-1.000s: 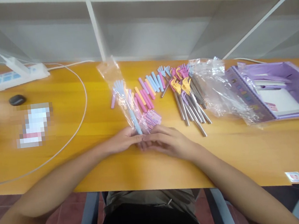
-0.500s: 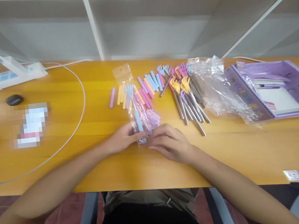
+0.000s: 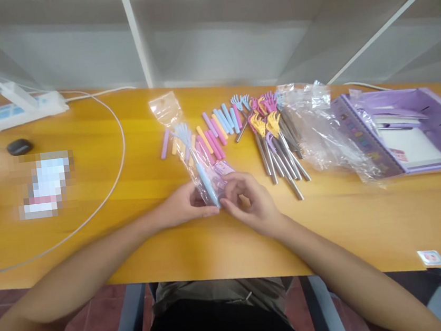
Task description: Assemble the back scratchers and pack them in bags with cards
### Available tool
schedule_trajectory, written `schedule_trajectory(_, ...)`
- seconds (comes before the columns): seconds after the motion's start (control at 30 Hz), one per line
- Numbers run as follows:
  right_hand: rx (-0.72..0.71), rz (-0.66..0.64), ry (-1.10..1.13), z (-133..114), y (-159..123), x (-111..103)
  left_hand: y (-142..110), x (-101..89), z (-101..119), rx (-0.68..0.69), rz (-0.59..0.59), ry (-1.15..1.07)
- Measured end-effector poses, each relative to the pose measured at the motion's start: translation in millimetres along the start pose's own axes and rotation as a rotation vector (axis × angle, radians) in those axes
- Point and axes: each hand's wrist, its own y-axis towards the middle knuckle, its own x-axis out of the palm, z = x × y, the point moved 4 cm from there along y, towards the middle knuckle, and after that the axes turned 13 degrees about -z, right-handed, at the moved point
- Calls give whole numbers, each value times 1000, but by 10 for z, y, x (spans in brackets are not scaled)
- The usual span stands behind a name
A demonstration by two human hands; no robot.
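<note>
A back scratcher with a light blue claw and blue handle lies inside a clear zip bag, tilted with its claw up and to the left. My left hand is closed around the lower part of the bag, thumb across the handle end. On the other side, my right hand has its fingers curled to a pinch at the bag's lower right edge. Behind them lie several coloured handle sleeves in purple, yellow, pink and blue. A small printed card is partly hidden by my right fingers.
Right of the sleeves is a pile of claw-headed metal rods. Beside it are crumpled clear bags and an open purple box with papers inside. A power strip, a black mouse and a blurred-out phone-like object are at the left.
The bagged back scratcher has tilted further left at its top, while its handle end has shifted right. My right fingers have curled tighter near the bag's edge.
</note>
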Motion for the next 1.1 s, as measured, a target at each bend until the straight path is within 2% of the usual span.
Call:
schedule_trajectory(0.27,1,9,63,30,15,13,-45,-49,-67,-86,-12,90)
schedule_trajectory(0.43,101,4,264,139,34,18,-51,-10,-41,-96,-95,78)
schedule_trajectory(0.53,178,-90,418,186,48,33,-60,33,1,-86,-156,85)
schedule_trajectory(0.67,299,-301,551,150,28,54,-78,85,62,-85,-214,155)
schedule_trajectory(0.73,329,-404,553,101,6,63,-74,51,103,-34,-128,203)
schedule_trajectory(0.87,295,-625,358,18,-45,107,-67,-158,147,106,232,208)
schedule_trajectory(0.93,264,-701,236,-3,-65,126,-68,-266,142,173,366,170)
schedule_trajectory(1.0,269,-738,186,-6,-74,123,-72,-351,126,224,451,134)
schedule_trajectory(1.1,282,-712,138,10,-41,33,-70,-411,81,205,481,87)
